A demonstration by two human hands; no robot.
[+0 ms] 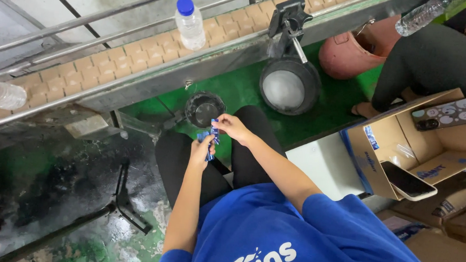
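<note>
Conveyor belt (140, 55): matt tan plastic links, dull metal rails. Bottle (190, 25): clear glossy plastic. Floor (235, 88): wet green, glossy. Carton (437, 143), right: matt brown cardboard. Labels (211, 138): shiny blue film.

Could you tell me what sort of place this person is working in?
Probably a water-bottling plant floor. A slat conveyor belt with metal guide rails carries a clear plastic bottle with a blue cap. The left hand and right hand hold small blue labels, and an open cardboard box stands alongside.
</note>
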